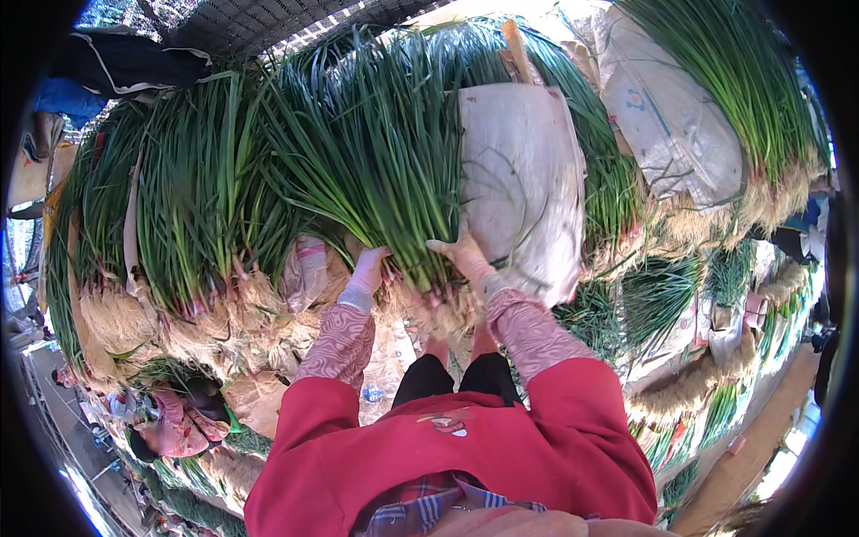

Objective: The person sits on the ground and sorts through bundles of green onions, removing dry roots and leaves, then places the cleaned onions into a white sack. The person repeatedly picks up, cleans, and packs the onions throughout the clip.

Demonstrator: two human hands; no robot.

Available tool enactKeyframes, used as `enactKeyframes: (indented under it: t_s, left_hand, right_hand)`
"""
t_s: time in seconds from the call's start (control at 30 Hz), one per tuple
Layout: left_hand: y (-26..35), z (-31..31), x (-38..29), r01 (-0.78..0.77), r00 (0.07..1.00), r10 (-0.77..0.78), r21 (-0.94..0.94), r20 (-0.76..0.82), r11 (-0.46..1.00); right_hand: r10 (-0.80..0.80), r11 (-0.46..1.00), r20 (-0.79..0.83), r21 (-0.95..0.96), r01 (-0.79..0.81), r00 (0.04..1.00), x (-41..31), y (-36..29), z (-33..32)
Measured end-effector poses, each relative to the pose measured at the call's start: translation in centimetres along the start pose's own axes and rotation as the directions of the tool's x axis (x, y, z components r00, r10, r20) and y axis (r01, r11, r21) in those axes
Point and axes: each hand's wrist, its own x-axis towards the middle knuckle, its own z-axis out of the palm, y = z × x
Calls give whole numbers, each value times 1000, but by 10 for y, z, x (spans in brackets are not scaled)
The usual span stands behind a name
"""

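Note:
A thick bunch of long green leafy plants (396,174), with reddish stem bases and pale hairy roots, stands in front of me with its leaves pointing away. My left hand (368,270), in a pale glove, grips the left side of the bunch low on the stems. On the opposite side, my right hand (464,258) clasps the stems, its thumb lying across them. The gloved fingers are partly hidden by leaves. Right beside that hand, a whitish sheet (520,181) covers part of the pile. The roots (436,312) hang below both hands.
More plant bunches (194,194) are heaped at left, with others (738,87) at far right by a white woven sack (671,121). A wooden stake (515,50) rises behind the sheet. Another person (178,426) is low at left. Dark clothing (127,64) lies at upper left.

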Motion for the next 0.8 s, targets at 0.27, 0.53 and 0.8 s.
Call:
enactKeyframes:
  t_s: [0.27, 0.53, 0.8]
  left_hand:
    - [43, 81, -60, -127, 986, 136, -91, 100, 988]
    - [91, 234, -50, -121, 866, 141, -73, 479, 990]
    - [152, 160, -156, -34, 974, 54, -90, 221, 995]
  right_hand:
    - [-190, 890, 12, 424, 167, 982, -22, -33, -19]
    - [-197, 921, -139, 312, 231, 971, -56, -135, -197]
    - [-556, 729, -400, -655, 196, 729, -109, -154, -266]
